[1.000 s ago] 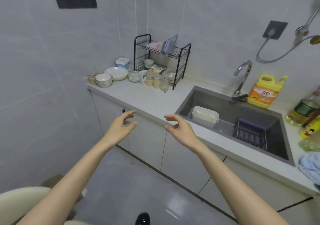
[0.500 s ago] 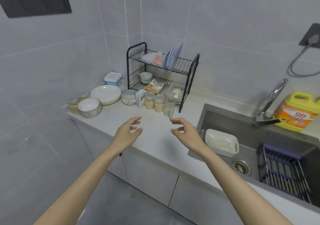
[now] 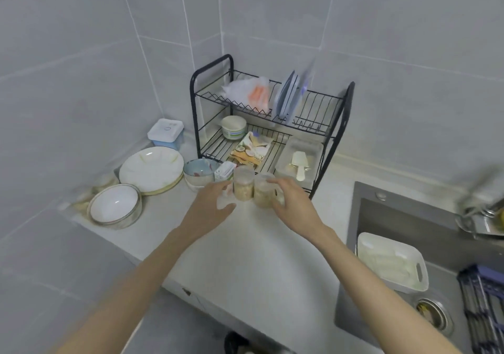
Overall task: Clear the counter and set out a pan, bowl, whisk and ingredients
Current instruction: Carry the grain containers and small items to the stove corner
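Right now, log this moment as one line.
left hand: open, beside left jar | right hand: on right jar, grip unclear | counter: not yet cleared

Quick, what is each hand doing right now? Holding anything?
Left hand: open, fingers spread beside the left jar.
Right hand: fingers on the right jar; too blurred to tell whether it grips.

rack (image 3: 194,102) black | plate (image 3: 151,168) white | lidded box (image 3: 165,142) blue | sink (image 3: 403,217) grey | counter (image 3: 245,250) off-white

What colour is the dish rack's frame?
Black: the dish rack has a black wire frame, best seen in the head view.
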